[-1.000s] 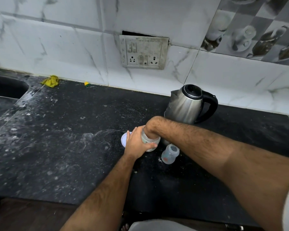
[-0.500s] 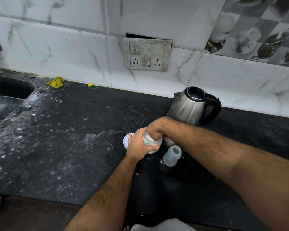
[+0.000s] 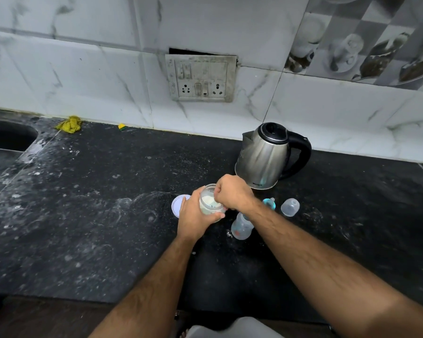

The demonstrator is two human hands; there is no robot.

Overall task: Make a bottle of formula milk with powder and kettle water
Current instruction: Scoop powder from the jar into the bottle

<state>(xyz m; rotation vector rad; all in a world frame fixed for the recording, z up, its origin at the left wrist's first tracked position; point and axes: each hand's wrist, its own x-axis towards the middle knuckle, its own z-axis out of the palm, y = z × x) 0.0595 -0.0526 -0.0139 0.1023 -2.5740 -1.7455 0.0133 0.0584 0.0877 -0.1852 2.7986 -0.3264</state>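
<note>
A clear powder jar [image 3: 209, 202] with white formula stands on the black counter [image 3: 95, 215]. My left hand [image 3: 195, 215] wraps around its side. My right hand [image 3: 232, 193] is bunched at the jar's mouth, fingers dipped inside; whatever they hold is hidden. The jar's white lid [image 3: 178, 204] lies flat to the left. An open baby bottle [image 3: 241, 226] stands just right of the jar, under my right wrist. Its teal-ringed teat [image 3: 269, 203] and clear cap [image 3: 290, 207] lie further right. The steel kettle [image 3: 266, 154] stands behind them.
A sink [image 3: 3, 142] is sunk into the counter at far left. A yellow cloth [image 3: 70, 124] and a small yellow scrap [image 3: 122, 126] lie by the wall. A switch and socket panel [image 3: 200, 78] is on the tiled wall. White powder dusts the counter.
My right hand has lifted from deep in the jar to its mouth, so the powder shows. My forearm has shifted, uncovering the teat and cap. The camera moved closer.
</note>
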